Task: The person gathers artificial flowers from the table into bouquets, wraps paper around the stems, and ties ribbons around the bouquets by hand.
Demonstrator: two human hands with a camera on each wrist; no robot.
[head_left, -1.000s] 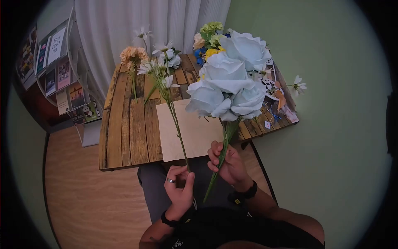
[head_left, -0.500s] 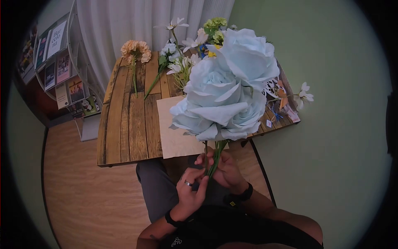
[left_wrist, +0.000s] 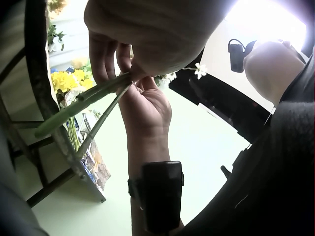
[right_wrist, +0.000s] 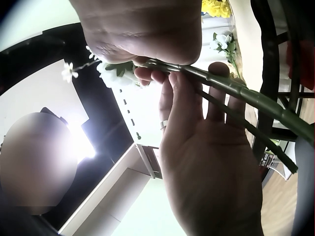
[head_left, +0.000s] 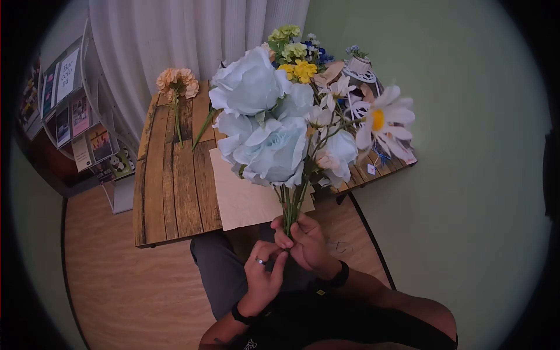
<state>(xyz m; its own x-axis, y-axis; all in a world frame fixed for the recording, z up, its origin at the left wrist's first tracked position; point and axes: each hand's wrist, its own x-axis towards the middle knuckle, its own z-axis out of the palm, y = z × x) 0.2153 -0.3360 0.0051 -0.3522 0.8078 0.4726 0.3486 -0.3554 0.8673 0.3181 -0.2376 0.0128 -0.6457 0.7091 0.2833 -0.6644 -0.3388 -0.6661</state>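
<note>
In the head view, my right hand [head_left: 309,248] grips the green stems [head_left: 290,210] of a bunch with several large pale blue roses [head_left: 251,84] and white daisies [head_left: 396,114] leaning out at its right. My left hand [head_left: 262,277], with a ring, is just left of and below it. The right wrist view has the left hand [right_wrist: 211,162] pinching a thin stem [right_wrist: 261,135] between thumb and fingers, beside a thicker stem [right_wrist: 241,91]. In the left wrist view both stems come out between the left hand [left_wrist: 152,34] and right hand [left_wrist: 147,110]. Flower heads hide part of the table.
Brown paper [head_left: 239,198] lies on the wooden table [head_left: 160,192]. A peach flower [head_left: 178,84] lies at the table's back left. Yellow flowers [head_left: 304,70] and green ones [head_left: 286,34] are behind the bunch. A magazine rack [head_left: 81,111] stands at the left.
The left hand has brought the white daisy stem rightward to the roses' stems, and the hands are now close together. The roses have turned and tipped left; the daisies now show at their right.
</note>
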